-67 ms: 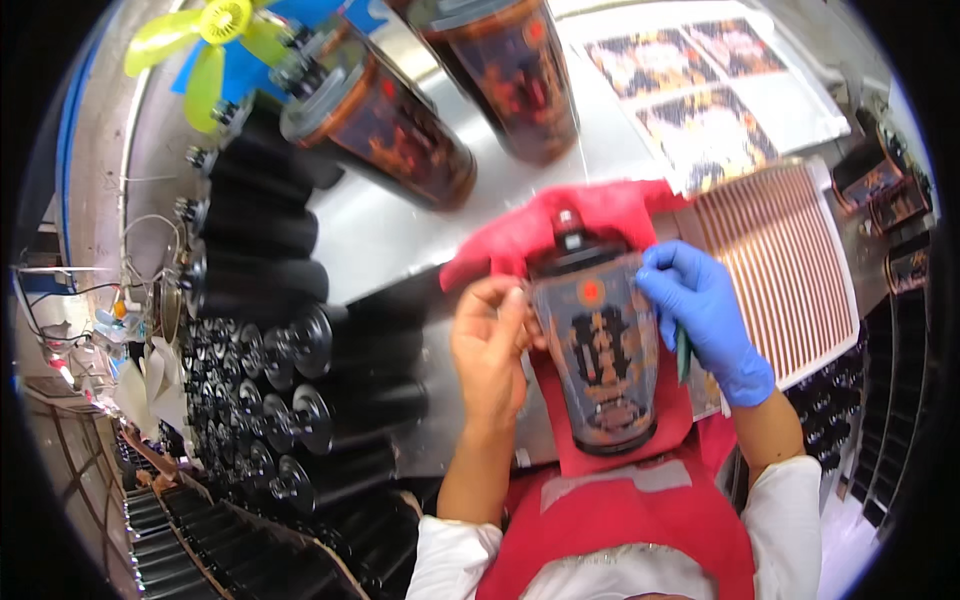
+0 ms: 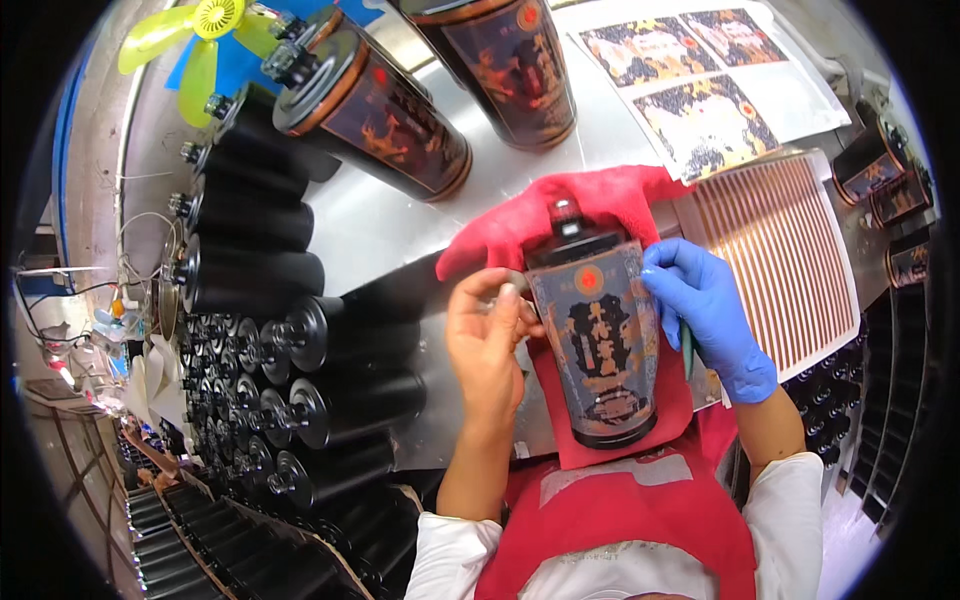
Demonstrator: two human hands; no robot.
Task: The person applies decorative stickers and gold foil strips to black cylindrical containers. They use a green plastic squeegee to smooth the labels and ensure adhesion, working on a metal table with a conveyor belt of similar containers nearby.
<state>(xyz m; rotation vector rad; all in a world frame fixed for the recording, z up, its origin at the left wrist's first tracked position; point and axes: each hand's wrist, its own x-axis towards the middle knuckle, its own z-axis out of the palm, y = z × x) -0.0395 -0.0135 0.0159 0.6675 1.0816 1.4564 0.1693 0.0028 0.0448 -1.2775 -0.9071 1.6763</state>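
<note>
A black bottle (image 2: pixel 577 232) lies on a red cloth (image 2: pixel 600 185) in front of me, its neck pointing away. Over its front is a dark label sheet (image 2: pixel 600 340) with copper-coloured patterning and an orange-red round mark near the top. My bare left hand (image 2: pixel 490 335) pinches the label's upper left edge. At the upper right edge, my blue-gloved right hand (image 2: pixel 705 310) pinches the label between thumb and forefinger. A thin green tool (image 2: pixel 686 350) sticks out below the right hand's curled fingers; its kind is mostly hidden.
Patterned bottles (image 2: pixel 390 120) lie at the table's far side. Printed label sheets (image 2: pixel 700 110) and a sheet with copper stripes (image 2: pixel 775 260) are at right. Rows of plain black bottles (image 2: pixel 250 275) fill the left. A yellow-green fan (image 2: pixel 212 20) stands far left.
The view has shifted slightly. Both hands keep their pinch at the label's upper edges, and the label lies almost the same over the bottle.
</note>
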